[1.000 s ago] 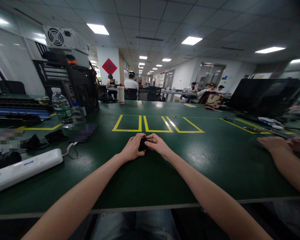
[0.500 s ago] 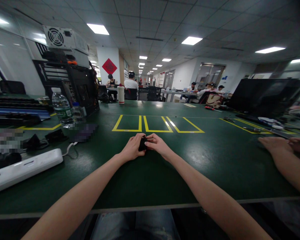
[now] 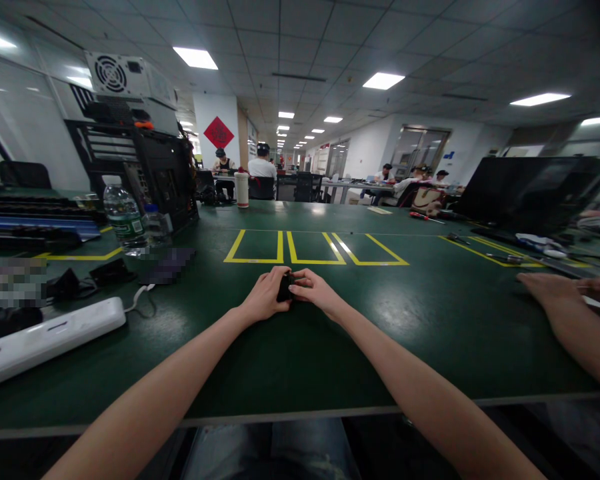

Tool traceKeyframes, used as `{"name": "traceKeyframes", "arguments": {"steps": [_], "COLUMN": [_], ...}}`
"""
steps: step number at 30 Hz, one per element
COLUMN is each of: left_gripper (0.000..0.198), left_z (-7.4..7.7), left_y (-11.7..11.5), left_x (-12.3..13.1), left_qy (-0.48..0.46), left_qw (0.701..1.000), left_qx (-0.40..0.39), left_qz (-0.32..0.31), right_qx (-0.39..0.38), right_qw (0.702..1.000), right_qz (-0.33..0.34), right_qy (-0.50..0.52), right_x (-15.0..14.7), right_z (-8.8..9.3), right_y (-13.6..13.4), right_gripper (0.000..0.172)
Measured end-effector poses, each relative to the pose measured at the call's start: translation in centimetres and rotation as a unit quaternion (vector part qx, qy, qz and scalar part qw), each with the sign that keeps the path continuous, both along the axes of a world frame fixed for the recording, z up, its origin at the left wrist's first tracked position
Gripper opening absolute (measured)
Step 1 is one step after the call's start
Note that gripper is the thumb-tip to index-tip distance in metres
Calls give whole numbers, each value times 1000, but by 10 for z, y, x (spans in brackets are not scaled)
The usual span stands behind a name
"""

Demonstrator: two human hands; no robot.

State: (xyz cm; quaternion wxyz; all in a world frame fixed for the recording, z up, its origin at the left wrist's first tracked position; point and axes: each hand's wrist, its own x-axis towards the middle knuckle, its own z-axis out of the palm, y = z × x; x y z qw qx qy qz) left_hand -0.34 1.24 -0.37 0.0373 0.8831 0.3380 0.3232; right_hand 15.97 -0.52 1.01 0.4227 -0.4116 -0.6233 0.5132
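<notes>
A small black object [image 3: 285,287] sits between my two hands on the green table [image 3: 300,347], just in front of the yellow taped boxes [image 3: 314,248]. My left hand [image 3: 263,298] curls around its left side. From the right, my right hand [image 3: 316,291] pinches it with closed fingers. The fingers cover most of the object, and I cannot make out what it is.
A white power strip [image 3: 45,337] with its cable lies at the left, with black items, water bottles [image 3: 124,217] and an open computer case [image 3: 145,160] behind. Another person's hands [image 3: 563,290] rest at the right near a dark monitor [image 3: 527,193] and tools. People sit at far tables.
My hands stay on the small black object; the right hand's fingers have shifted slightly on it. The other person's hands at the right have moved a little.
</notes>
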Motion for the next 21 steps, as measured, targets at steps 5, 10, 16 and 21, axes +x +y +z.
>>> {"name": "traceKeyframes", "arguments": {"steps": [5, 10, 16, 21], "left_gripper": [60, 62, 61, 61], "left_z": [0, -2, -2, -1], "left_y": [1, 2, 2, 1], "left_x": [0, 1, 1, 0], "left_qy": [3, 0, 3, 4], "left_qw": [1000, 1000, 1000, 1000], "left_qx": [5, 7, 6, 4], "left_qz": [-1, 5, 4, 4], "right_qx": [29, 42, -5, 5], "right_qw": [1000, 999, 1000, 1000], "right_qz": [-1, -16, -16, 10], "right_qy": [13, 15, 4, 8], "right_x": [-1, -2, 0, 1], "right_z": [2, -2, -5, -4], "right_y": [-2, 4, 7, 4], "right_gripper": [28, 27, 31, 33]}}
